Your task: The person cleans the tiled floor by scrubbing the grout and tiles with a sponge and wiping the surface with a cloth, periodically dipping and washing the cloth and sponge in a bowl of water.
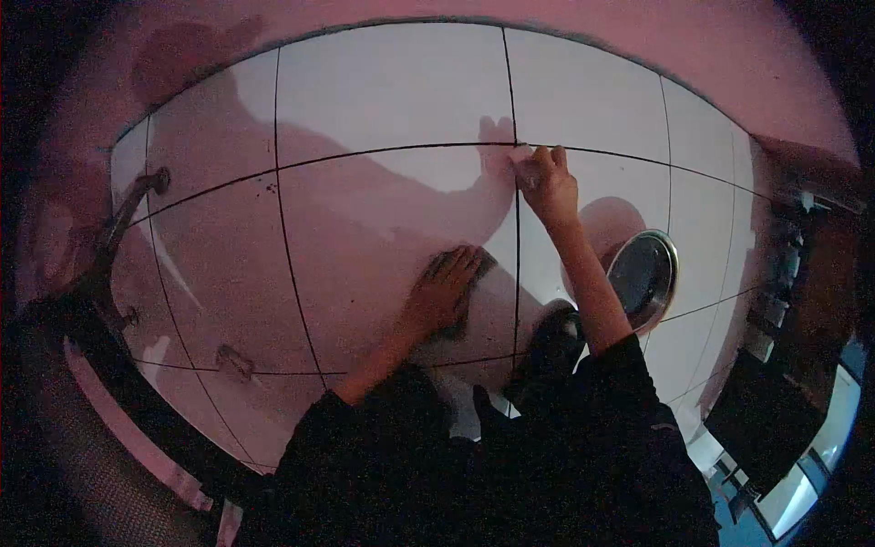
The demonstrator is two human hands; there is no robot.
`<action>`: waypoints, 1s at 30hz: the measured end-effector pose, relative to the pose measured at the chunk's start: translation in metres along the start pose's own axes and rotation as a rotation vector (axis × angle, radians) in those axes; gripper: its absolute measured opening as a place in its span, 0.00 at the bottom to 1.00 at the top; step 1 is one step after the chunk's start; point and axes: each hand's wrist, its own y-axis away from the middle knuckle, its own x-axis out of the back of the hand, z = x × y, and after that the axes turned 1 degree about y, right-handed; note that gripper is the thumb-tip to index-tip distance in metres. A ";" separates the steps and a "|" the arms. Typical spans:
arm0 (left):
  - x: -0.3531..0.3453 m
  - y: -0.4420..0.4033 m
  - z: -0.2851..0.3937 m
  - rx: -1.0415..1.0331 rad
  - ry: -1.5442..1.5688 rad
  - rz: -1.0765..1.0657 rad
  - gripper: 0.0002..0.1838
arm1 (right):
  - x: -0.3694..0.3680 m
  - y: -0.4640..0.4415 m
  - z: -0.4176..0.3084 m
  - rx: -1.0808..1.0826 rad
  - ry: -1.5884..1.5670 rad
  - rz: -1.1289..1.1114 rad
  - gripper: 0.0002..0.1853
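My right hand [550, 187] is closed at a crossing of the dark grout lines on the pale tiled floor [392, 82]. Its fingers are curled together around something small and pale that I cannot make out. Lower and to the left, my left hand [448, 284] lies flat with its fingers stretched out. Beneath it a dark, cloth-like patch [486, 264] shows at the edges; what it is I cannot tell. Beside my right forearm stands a round metal basin [673, 264] with a dark inside.
Dark furniture with legs [114, 223] stands on the left. A small faint object or mark [235, 362] is on the floor nearby. A pinkish wall [583, 23] borders the tiles at the far side. On the right is a dark cabinet-like shape [775, 401] among clutter.
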 end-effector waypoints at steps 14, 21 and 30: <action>-0.006 -0.002 -0.003 0.038 -0.071 -0.087 0.33 | 0.004 0.018 -0.009 -0.036 0.001 0.038 0.18; -0.001 0.000 0.001 0.004 -0.070 -0.049 0.34 | 0.002 0.006 -0.006 -0.026 -0.008 0.038 0.18; -0.005 0.000 0.002 -0.001 -0.023 0.008 0.38 | 0.014 0.030 -0.022 -0.132 -0.054 -0.035 0.19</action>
